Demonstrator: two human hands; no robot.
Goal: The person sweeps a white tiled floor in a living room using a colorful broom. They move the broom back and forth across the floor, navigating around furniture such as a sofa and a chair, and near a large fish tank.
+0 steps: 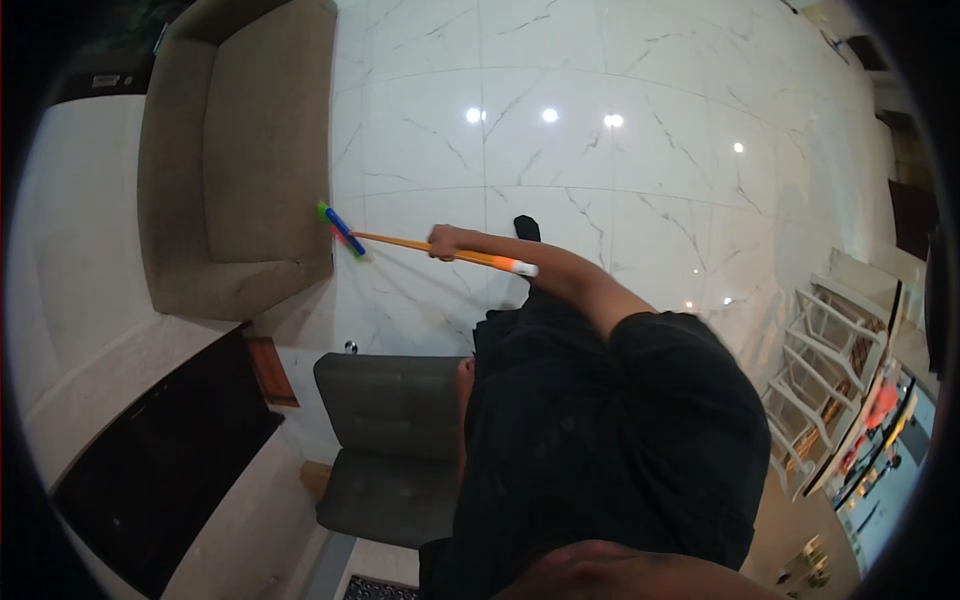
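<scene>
My right hand [444,242] grips the orange handle of a broom [405,241] partway along its length. The handle's white-capped end points back towards my body. The broom's blue head, with green and red bristles, is on the floor against the front edge of a brown upholstered sofa [270,142]. My left hand [466,367] hangs low at my side, beside a dark grey tufted seat [390,405]. Only part of that hand shows, so its fingers cannot be made out. One foot in black footwear [527,227] is on the floor ahead of me.
White marble-look tiles [420,135] cover the floor. White chairs [817,367] stand at right by a table [885,450] bearing several items. A large dark panel [165,457] and a brown wooden piece [270,371] are at left. A patterned mat [381,588] lies near the bottom.
</scene>
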